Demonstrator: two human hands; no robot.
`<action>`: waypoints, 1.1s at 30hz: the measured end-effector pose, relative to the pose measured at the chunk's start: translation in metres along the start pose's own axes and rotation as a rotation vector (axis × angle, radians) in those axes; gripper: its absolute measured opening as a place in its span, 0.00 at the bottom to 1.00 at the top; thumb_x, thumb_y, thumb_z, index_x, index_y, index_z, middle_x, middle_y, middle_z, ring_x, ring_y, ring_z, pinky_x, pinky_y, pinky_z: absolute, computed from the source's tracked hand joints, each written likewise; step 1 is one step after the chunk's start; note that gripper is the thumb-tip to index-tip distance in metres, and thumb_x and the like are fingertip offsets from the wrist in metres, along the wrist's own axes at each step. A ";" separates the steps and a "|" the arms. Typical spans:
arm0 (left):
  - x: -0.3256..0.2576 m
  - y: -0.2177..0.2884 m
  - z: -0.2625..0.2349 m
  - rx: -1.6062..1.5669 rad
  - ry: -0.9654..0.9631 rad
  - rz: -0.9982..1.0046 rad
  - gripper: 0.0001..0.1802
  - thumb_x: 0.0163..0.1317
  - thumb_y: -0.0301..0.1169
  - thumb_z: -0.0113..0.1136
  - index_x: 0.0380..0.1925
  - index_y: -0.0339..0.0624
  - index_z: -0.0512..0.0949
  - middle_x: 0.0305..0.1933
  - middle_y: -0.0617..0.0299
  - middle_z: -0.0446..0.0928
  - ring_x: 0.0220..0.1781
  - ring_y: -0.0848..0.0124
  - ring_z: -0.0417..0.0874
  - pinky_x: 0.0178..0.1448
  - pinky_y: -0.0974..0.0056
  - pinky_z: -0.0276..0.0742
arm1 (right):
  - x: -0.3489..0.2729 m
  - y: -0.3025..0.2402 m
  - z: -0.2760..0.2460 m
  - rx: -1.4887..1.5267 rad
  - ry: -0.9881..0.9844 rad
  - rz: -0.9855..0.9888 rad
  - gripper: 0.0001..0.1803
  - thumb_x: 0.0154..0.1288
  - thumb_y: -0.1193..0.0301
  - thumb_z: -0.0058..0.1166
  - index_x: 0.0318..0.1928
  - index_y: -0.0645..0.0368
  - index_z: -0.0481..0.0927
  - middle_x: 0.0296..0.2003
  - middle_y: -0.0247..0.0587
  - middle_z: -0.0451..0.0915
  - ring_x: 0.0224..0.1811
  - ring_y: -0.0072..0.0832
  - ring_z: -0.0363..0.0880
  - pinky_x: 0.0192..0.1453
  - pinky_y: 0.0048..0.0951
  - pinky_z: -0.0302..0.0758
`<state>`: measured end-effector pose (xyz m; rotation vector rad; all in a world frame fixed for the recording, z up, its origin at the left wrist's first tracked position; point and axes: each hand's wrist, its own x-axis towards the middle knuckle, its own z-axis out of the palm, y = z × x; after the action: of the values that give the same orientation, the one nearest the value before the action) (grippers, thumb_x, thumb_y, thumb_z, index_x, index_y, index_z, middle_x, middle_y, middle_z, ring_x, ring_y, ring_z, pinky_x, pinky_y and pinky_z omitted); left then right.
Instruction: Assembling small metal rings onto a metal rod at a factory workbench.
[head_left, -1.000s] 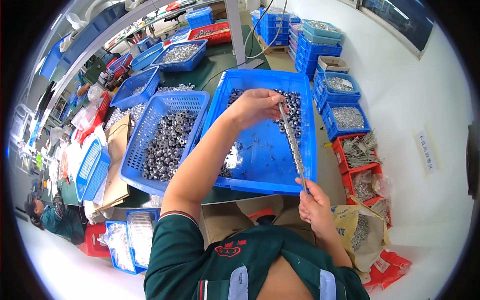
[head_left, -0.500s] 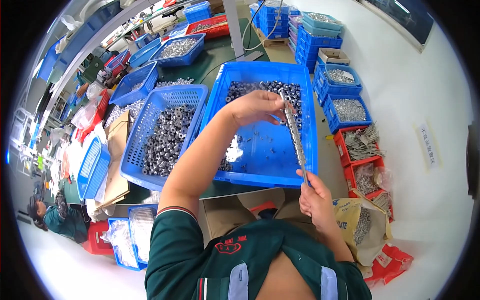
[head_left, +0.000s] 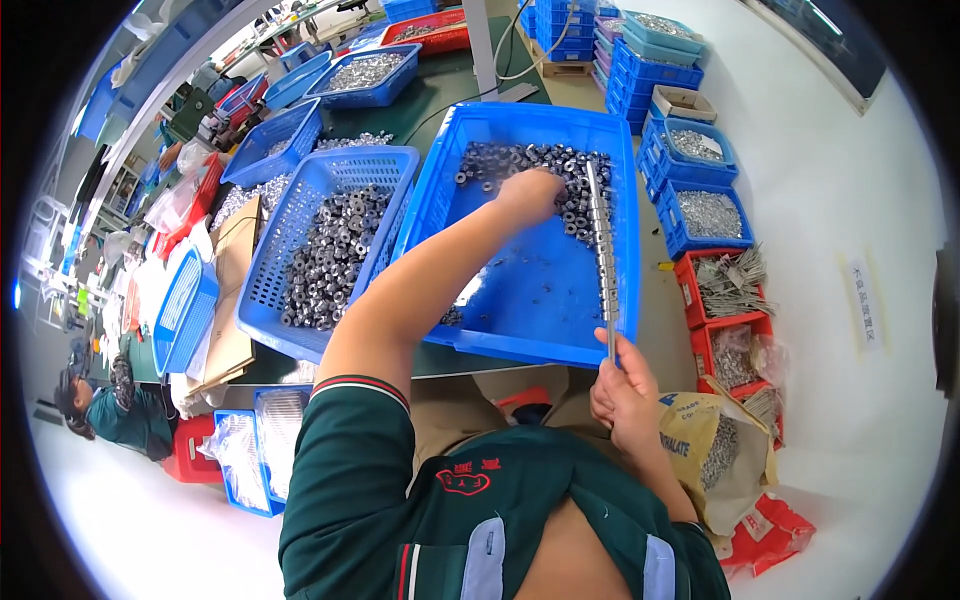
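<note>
A thin metal rod (head_left: 612, 341), threaded with a row of shiny metal nuts (head_left: 602, 250), stands tilted over the right side of a large blue tray (head_left: 500, 345). My right hand (head_left: 626, 397) is closed around its lower end, just outside the tray's near edge. Inside the tray, dark metal nuts (head_left: 578, 215) lie heaped toward the far and right sides. My left hand (head_left: 533, 192) reaches down to this heap with its fingers curled together. Its fingertips are mostly hidden, so whatever they pinch does not show.
Left of the tray stands a blue perforated basket (head_left: 385, 165) of similar nuts. More parts baskets (head_left: 368, 72) are farther back on the green table. Stacked blue crates (head_left: 705, 205), red bins (head_left: 722, 285) and an open sack (head_left: 690, 430) line the right. Another person (head_left: 125, 415) is far left.
My left hand has left the upper end of the rod and dropped left and down to the loose nuts. The right hand keeps its hold on the rod, which now leans less.
</note>
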<state>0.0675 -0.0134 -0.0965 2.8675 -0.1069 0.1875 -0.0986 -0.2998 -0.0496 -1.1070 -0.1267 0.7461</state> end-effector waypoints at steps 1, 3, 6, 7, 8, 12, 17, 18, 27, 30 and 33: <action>-0.001 0.004 0.003 0.057 0.049 -0.058 0.13 0.49 0.33 0.61 0.38 0.50 0.80 0.38 0.54 0.76 0.43 0.55 0.79 0.45 0.55 0.76 | 0.000 0.000 0.000 -0.010 0.008 -0.005 0.21 0.70 0.74 0.39 0.63 0.58 0.63 0.15 0.24 0.55 0.13 0.11 0.50 0.16 0.15 0.50; -0.003 0.007 0.002 0.072 0.053 -0.044 0.11 0.51 0.33 0.59 0.37 0.48 0.78 0.40 0.52 0.75 0.43 0.53 0.79 0.46 0.54 0.75 | -0.001 -0.001 -0.001 -0.005 0.001 -0.010 0.21 0.70 0.74 0.40 0.63 0.58 0.63 0.15 0.24 0.55 0.13 0.11 0.50 0.16 0.15 0.50; -0.009 0.006 0.006 0.115 0.036 -0.008 0.10 0.51 0.26 0.52 0.33 0.43 0.79 0.39 0.47 0.77 0.41 0.50 0.81 0.43 0.50 0.77 | 0.000 -0.001 -0.001 -0.001 -0.013 -0.013 0.22 0.70 0.74 0.40 0.63 0.59 0.62 0.15 0.24 0.55 0.13 0.11 0.49 0.16 0.15 0.50; -0.011 0.004 0.005 0.118 0.034 -0.007 0.10 0.51 0.26 0.52 0.33 0.43 0.79 0.39 0.47 0.77 0.41 0.50 0.81 0.43 0.50 0.77 | 0.000 -0.001 -0.001 -0.003 -0.020 -0.012 0.22 0.70 0.74 0.40 0.63 0.59 0.62 0.15 0.24 0.55 0.13 0.11 0.49 0.16 0.15 0.50; -0.013 0.002 0.005 0.120 0.001 0.022 0.09 0.51 0.25 0.53 0.32 0.42 0.80 0.37 0.47 0.78 0.40 0.50 0.81 0.43 0.51 0.77 | 0.000 0.000 -0.002 -0.001 -0.021 -0.012 0.22 0.70 0.74 0.40 0.63 0.59 0.62 0.15 0.24 0.55 0.13 0.11 0.49 0.16 0.15 0.50; -0.019 0.000 -0.007 0.114 -0.232 -0.028 0.07 0.48 0.28 0.61 0.28 0.40 0.80 0.30 0.51 0.79 0.36 0.59 0.81 0.41 0.58 0.77 | 0.002 0.000 -0.002 -0.003 -0.031 -0.023 0.22 0.70 0.73 0.41 0.63 0.59 0.62 0.15 0.24 0.55 0.13 0.11 0.49 0.16 0.15 0.50; -0.028 0.008 -0.059 -1.069 -0.203 -0.421 0.11 0.58 0.35 0.61 0.32 0.37 0.80 0.27 0.63 0.77 0.32 0.76 0.78 0.35 0.68 0.75 | -0.001 -0.002 -0.002 -0.027 -0.036 -0.046 0.21 0.70 0.73 0.40 0.62 0.59 0.62 0.16 0.23 0.56 0.13 0.11 0.49 0.16 0.15 0.50; -0.033 0.011 -0.069 -1.387 -0.174 -0.457 0.13 0.60 0.37 0.60 0.35 0.36 0.79 0.29 0.63 0.77 0.32 0.75 0.78 0.36 0.66 0.75 | -0.002 -0.005 -0.003 -0.031 -0.050 -0.004 0.21 0.70 0.73 0.40 0.62 0.58 0.63 0.17 0.23 0.57 0.14 0.10 0.50 0.17 0.14 0.51; -0.055 0.038 -0.091 -1.881 -0.091 -0.324 0.11 0.63 0.35 0.57 0.38 0.40 0.72 0.37 0.59 0.76 0.36 0.71 0.76 0.41 0.65 0.74 | -0.005 -0.009 -0.002 -0.075 -0.061 0.066 0.20 0.69 0.73 0.40 0.60 0.59 0.64 0.16 0.23 0.56 0.13 0.10 0.51 0.16 0.14 0.50; -0.054 0.035 -0.089 -1.914 -0.106 -0.261 0.10 0.62 0.33 0.58 0.40 0.40 0.74 0.38 0.58 0.78 0.37 0.71 0.78 0.43 0.65 0.75 | -0.005 -0.008 -0.001 -0.078 -0.056 0.056 0.20 0.69 0.73 0.41 0.61 0.59 0.64 0.16 0.23 0.57 0.13 0.10 0.51 0.16 0.14 0.50; -0.055 0.034 -0.092 -1.932 -0.121 -0.245 0.10 0.61 0.31 0.59 0.40 0.40 0.76 0.40 0.57 0.79 0.38 0.70 0.80 0.45 0.65 0.77 | -0.004 -0.007 0.001 -0.082 -0.042 0.050 0.20 0.69 0.73 0.42 0.61 0.58 0.64 0.16 0.23 0.57 0.13 0.10 0.51 0.16 0.14 0.50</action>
<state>-0.0007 -0.0190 -0.0071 0.9403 0.0465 -0.1219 -0.0982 -0.3030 -0.0419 -1.1760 -0.1669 0.8149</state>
